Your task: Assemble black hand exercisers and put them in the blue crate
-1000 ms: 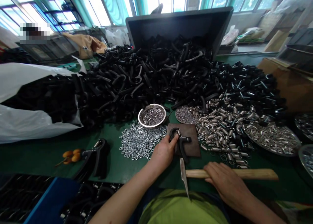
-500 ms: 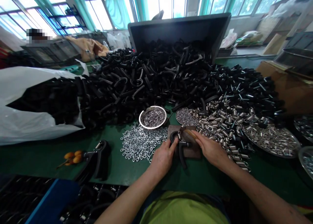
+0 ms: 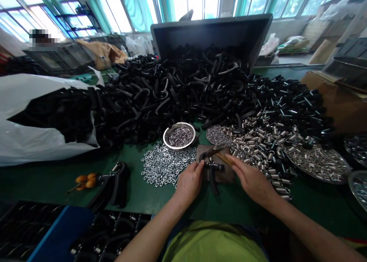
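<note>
My right hand is closed around the wooden handle of a hammer. The hammer's dark head lies over the spring end of a black hand grip exerciser. Under the exerciser is a dark square metal block on the green table. My left hand pinches the exerciser's left side at the top, fingers partly hidden behind the thumb. To the left of the block spreads a pile of small metal rings. A steel bowl of metal pins stands just behind them.
Coil springs and a plate of small metal tubes lie right. Black handles heap up before a tipped grey bin. A white sack, orange fruits and assembled exercisers are left. A person is far back left.
The hammer's head has come down and left over the exerciser's spring end, now covering it. My left hand stays at the exerciser with slightly shifted fingers.
</note>
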Action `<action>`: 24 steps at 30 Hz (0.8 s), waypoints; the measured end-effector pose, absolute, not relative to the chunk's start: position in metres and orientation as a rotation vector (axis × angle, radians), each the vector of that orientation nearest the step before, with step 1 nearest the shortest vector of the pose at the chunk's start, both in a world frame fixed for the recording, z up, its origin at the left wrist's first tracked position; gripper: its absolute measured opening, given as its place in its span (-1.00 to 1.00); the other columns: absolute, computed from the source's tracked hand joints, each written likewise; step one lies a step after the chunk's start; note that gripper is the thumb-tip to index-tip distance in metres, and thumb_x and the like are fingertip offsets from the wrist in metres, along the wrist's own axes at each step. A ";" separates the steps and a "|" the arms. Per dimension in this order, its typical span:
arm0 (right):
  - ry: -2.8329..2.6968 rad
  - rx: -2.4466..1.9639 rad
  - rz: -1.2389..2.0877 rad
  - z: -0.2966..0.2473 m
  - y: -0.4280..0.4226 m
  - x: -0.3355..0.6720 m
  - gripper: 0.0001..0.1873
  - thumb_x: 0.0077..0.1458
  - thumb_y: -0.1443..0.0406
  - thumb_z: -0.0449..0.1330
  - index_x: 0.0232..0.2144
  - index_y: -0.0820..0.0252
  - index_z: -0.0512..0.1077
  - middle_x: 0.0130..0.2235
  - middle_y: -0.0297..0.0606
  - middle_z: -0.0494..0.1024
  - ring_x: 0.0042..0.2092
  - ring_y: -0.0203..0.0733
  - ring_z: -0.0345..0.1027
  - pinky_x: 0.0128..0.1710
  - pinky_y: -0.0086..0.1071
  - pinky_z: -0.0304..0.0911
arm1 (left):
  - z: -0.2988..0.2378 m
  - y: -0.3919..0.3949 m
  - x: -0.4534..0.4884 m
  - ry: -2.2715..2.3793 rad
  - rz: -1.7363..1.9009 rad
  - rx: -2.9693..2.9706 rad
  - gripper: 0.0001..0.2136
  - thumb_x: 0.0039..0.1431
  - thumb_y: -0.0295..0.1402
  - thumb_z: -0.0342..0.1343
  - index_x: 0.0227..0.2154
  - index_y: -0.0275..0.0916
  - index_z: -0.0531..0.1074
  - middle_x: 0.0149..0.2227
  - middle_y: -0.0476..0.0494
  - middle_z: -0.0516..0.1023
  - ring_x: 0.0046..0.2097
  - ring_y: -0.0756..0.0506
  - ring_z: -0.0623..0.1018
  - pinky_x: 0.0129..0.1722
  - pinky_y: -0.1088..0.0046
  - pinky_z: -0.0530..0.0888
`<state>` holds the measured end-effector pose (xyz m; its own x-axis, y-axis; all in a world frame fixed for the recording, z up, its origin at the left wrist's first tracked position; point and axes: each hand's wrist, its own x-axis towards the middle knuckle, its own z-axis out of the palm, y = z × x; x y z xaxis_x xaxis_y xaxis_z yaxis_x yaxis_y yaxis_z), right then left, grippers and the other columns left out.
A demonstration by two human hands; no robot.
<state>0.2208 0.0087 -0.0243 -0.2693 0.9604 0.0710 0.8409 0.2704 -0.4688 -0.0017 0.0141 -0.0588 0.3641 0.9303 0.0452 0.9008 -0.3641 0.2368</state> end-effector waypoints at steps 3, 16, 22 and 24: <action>-2.317 -1.600 0.424 -0.026 -0.006 0.218 -0.55 0.25 0.30 -0.15 0.16 0.13 0.18 0.05 -0.15 0.43 -0.03 -0.09 0.40 -0.08 -0.15 0.33 | -0.061 0.013 -0.002 1.705 0.288 2.366 -0.64 0.19 -0.45 -0.10 0.06 -0.24 0.21 -0.12 -0.18 0.43 -0.11 -0.10 0.44 -0.15 0.40 0.42; -2.403 -1.500 -0.078 -0.075 -0.095 0.296 -0.52 0.16 0.33 0.02 0.14 -0.04 0.23 -0.28 -0.24 0.52 -0.32 -0.21 0.39 -0.33 -0.34 0.29 | -0.050 0.022 -0.002 1.332 0.793 1.280 -0.62 0.14 -0.32 0.03 0.04 -0.24 0.34 -0.22 -0.19 0.51 -0.30 -0.07 0.50 -0.36 0.40 0.46; -2.407 -1.508 -0.174 -0.080 -0.077 0.294 -0.68 0.12 0.26 0.11 -0.05 0.05 0.43 -0.18 -0.15 0.49 -0.11 -0.06 0.30 -0.12 -0.18 0.18 | -0.052 -0.005 0.030 1.067 0.817 0.636 -0.57 0.11 -0.31 0.10 0.06 -0.25 0.31 0.05 -0.26 0.41 -0.07 -0.09 0.50 -0.12 0.35 0.48; -2.373 -1.524 -0.136 -0.066 -0.046 0.281 -0.73 0.16 0.32 0.05 -0.12 0.14 0.47 -0.19 -0.13 0.48 -0.11 -0.08 0.27 -0.10 -0.22 0.16 | -0.048 -0.013 0.035 1.073 0.806 0.713 -0.56 0.10 -0.30 0.11 0.07 -0.24 0.31 0.12 -0.23 0.35 0.07 -0.13 0.41 0.05 0.30 0.37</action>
<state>0.2811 -0.0463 -0.0664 -0.3817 0.8695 0.3136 0.8997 0.4273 -0.0896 0.0348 -0.0130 -0.0484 0.2600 0.8440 -0.4692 -0.2150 0.5243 0.8240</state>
